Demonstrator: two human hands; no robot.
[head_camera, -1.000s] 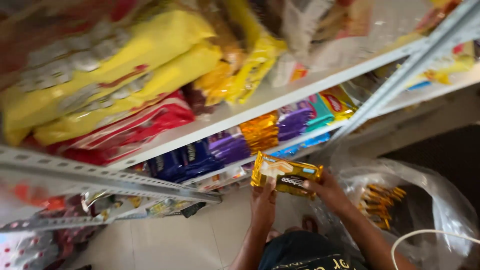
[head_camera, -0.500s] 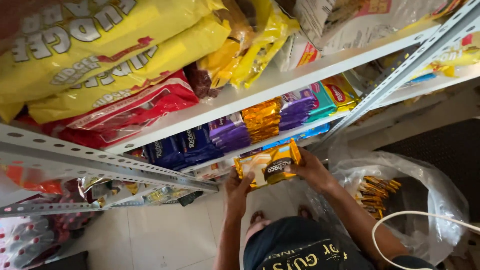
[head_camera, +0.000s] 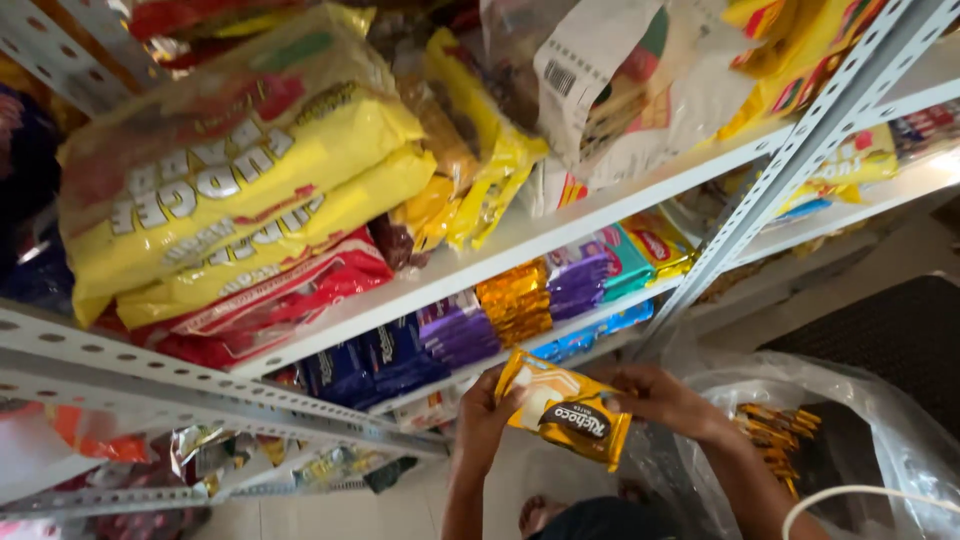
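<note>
You've got the gold wafer packet right in front of you, held up in the air between both hands, just below the lower shelf. Its long axis runs on a slant, upper end toward your left, lower end dropping toward your right. Your left hand is closed on the upper left end, fingers curled over the edge. Your right hand pinches the upper right edge, thumb and fingers shut on the wrapper. So each hand has one end, and neither is free. The packet's upper corner points up at the shelf row, and that's the direction that counts: the shelf lies up and away from your hands, the packet tilted toward it.

On that lower shelf, right above the packet, sits a stack of gold packs, with purple packs beside them and dark blue packs further left. The stack of gold packs is nearer your left hand than your right.

Off to your right, low down, a clear plastic bag sags open with more gold packets inside, close by your right forearm. Higher up, big yellow bags lie on the upper shelf, well apart from your hands.
</note>
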